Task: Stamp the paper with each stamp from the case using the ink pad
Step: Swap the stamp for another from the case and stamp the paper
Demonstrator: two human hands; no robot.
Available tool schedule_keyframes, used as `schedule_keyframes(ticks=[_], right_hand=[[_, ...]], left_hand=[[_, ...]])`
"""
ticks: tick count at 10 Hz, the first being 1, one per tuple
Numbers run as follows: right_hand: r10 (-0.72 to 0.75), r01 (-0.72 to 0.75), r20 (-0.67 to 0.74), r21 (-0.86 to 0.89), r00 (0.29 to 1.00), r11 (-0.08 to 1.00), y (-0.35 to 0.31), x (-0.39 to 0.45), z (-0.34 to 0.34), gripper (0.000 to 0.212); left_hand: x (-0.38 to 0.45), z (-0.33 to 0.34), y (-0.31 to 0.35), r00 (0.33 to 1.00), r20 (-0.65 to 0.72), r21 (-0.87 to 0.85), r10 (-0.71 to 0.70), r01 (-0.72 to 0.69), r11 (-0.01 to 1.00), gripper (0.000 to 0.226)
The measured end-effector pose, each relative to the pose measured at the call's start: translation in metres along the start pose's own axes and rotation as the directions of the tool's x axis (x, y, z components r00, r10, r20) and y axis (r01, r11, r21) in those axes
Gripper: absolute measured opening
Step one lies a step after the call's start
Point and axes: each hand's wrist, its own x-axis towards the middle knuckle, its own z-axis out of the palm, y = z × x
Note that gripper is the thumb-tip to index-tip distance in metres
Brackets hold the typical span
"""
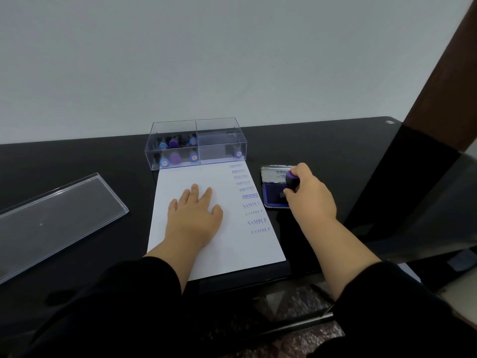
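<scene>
Two bare hands in view, the left hand (193,218) and the right hand (311,196), no rings, no watch, no gloves. Both forearms are uncovered, and loose black sleeves (134,293) are pushed back toward the elbows, plain dark fabric, no markings.

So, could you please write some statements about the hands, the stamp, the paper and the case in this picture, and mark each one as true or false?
1. The right hand grips a stamp over the ink pad. True.
2. The left hand holds a stamp. False: it rests flat on the paper, holding nothing.
3. The paper carries the words AMENDED and SAMPLE along its right side. True.
4. The lid sits closed on the case. False: it lies on the table, left of the paper.
5. The case holds no stamps. False: several remain inside.
</scene>
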Motion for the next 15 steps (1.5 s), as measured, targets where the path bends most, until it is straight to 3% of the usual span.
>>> schedule_keyframes(ticks=[5, 7, 9, 11, 15], right_hand=[[-0.041, 0.042, -0.035, 0.016, 0.999, 0.999, 0.000, -0.005, 0.001, 0.023], [-0.069, 0.075, -0.041, 0.179, 0.997, 0.981, -0.004, -0.019, -0.010, 0.023], [-0.120, 0.099, 0.057, 0.286, 0.991, 0.953, -0.011, -0.054, -0.018, 0.028], [-0.158, 0.127, 0.125, 0.223, 0.980, 0.967, -0.013, -0.075, -0.016, 0.025], [-0.201, 0.187, 0.131, 0.116, 0.971, 0.976, -0.016, -0.085, -0.006, 0.025]], left_hand=[[0.000, 0.001, 0.000, 1.000, 0.005, 0.005, -0.002, 0.002, 1.000, 0.056], [0.001, 0.001, 0.000, 1.000, -0.005, -0.006, -0.001, 0.001, 1.000, 0.056], [0.000, 0.001, 0.000, 1.000, -0.008, -0.020, -0.009, 0.008, 1.000, 0.056], [-0.001, 0.001, 0.000, 1.000, -0.018, -0.024, -0.007, 0.006, 1.000, 0.056], [0.000, 0.001, -0.001, 1.000, -0.008, -0.030, 0.004, -0.004, 1.000, 0.056]])
